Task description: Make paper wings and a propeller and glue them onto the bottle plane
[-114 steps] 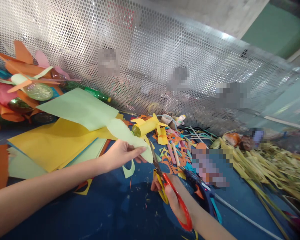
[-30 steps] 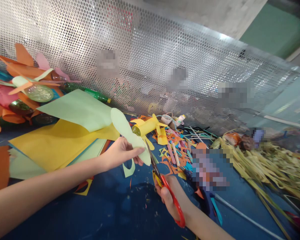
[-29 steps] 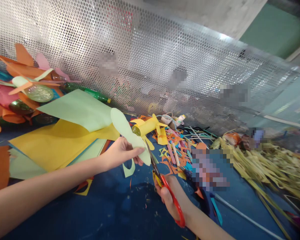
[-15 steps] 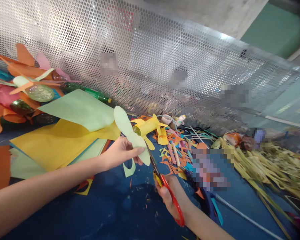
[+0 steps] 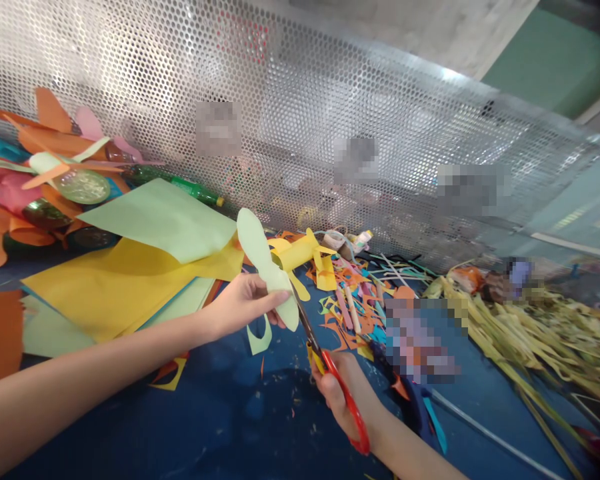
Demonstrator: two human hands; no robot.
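Note:
My left hand (image 5: 243,307) pinches a pale green paper cut-out (image 5: 265,265), a long lobed shape that stands nearly upright above the blue table (image 5: 220,427). My right hand (image 5: 343,397) grips red-and-yellow scissors (image 5: 330,373); their blades point up and left and meet the cut-out's right edge just beside my left fingertips. A curved green offcut (image 5: 259,340) lies on the table under the hands.
Loose sheets of yellow paper (image 5: 110,287) and green paper (image 5: 160,217) lie at left, with paper-and-bottle flowers (image 5: 55,173) behind. A yellow paper craft (image 5: 300,252) and coloured scraps (image 5: 355,300) sit ahead. Dried straw strips (image 5: 530,333) fill the right. A perforated metal screen (image 5: 300,120) closes the back.
The green cut-out has turned in my left hand from lying leftward to standing nearly upright. My right hand has closed the scissors handles and stayed at the cut-out's edge.

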